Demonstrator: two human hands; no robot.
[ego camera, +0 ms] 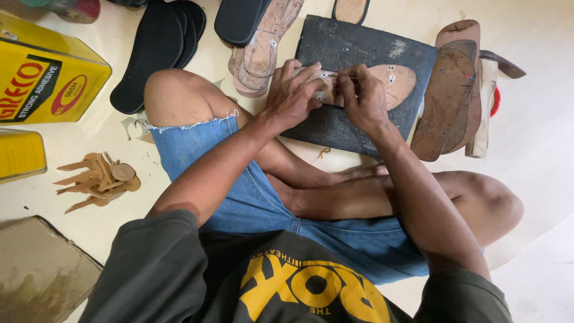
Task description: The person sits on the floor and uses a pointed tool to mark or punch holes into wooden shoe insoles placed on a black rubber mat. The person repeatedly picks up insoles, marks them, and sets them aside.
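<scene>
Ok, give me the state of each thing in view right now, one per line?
Left hand: pressed flat on the tan sole.
Right hand: grip pinched on a thin tool, tip at the sole.
Tan sole: flat on the slab, partly covered.
Black slab: flat on the floor.
Yellow tin: lying tilted.
Black soles: stacked.
Brown soles: stacked.
Cutouts: piled loose.
</scene>
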